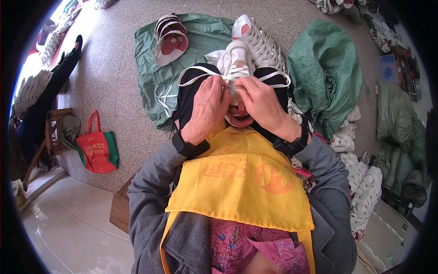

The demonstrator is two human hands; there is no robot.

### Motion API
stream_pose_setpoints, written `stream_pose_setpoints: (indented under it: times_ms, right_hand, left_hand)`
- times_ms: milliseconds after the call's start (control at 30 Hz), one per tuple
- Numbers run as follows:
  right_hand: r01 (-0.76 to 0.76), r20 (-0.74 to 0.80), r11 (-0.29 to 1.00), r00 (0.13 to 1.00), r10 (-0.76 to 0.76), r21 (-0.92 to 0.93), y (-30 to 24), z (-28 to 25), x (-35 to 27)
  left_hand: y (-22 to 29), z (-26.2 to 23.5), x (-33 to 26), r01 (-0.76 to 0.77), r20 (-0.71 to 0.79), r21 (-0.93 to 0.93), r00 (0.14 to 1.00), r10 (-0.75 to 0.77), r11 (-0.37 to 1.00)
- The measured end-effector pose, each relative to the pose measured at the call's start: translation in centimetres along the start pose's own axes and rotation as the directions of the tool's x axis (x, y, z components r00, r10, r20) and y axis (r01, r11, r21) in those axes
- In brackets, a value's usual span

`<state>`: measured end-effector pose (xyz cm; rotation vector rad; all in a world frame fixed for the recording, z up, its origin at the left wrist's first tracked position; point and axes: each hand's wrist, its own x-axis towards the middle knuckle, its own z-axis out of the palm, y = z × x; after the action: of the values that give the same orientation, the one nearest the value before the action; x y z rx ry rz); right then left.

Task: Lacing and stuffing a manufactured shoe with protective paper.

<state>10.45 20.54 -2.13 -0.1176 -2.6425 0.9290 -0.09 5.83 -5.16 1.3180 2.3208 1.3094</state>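
A white sneaker [236, 55] rests between my knees, its toe pointing away from me and its reddish-lined opening toward me. Over its tongue, my left hand [206, 108] and my right hand [264, 106] nearly meet, both with fingers pinched. White shoelace [186, 72] runs from the fingers of each hand and bows out in a loop on either side. The exact grip at the fingertips is partly hidden by the knuckles. A yellow apron [237, 180] covers my lap below the shoe.
Ahead, a green sheet [148, 55] bears stacked shoe uppers [171, 45], a row of white shoes [267, 48] and loose laces [165, 98]. A green sack [324, 68] lies to the right, near more shoes [365, 192]. A red-and-green bag [96, 148] stands left.
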Motion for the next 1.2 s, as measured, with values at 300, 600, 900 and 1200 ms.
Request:
stream_pose_setpoints:
  times_ms: [300, 600, 900, 1200]
  right_hand:
    - [0.067, 0.085, 0.987, 0.995, -0.055, -0.147, 1.8, 2.3, 1.6]
    - [-0.166, 0.089, 0.969, 0.984, 0.152, 0.184, 0.6, -5.6, -0.8]
    - [-0.071, 0.002, 0.945, 0.997, 0.074, 0.321, 0.4, -3.4, 0.7]
    - [0.041, 0.021, 0.951, 0.999, -0.050, 0.307, 1.1, -3.2, -1.1]
  left_hand:
    - [-0.7, 0.4, 0.0, -0.056, -0.029, -0.010, 0.998, 0.055, 0.998]
    - [-0.2, 0.2, 0.5, -0.011, -0.058, -0.090, 0.998, 0.006, 0.996]
    - [0.2, -1.1, 4.5, 0.012, 0.282, -0.473, 0.949, 0.138, 0.881]
    - [0.6, -1.1, 4.3, 0.112, 0.443, -0.459, 0.889, 0.117, 0.881]
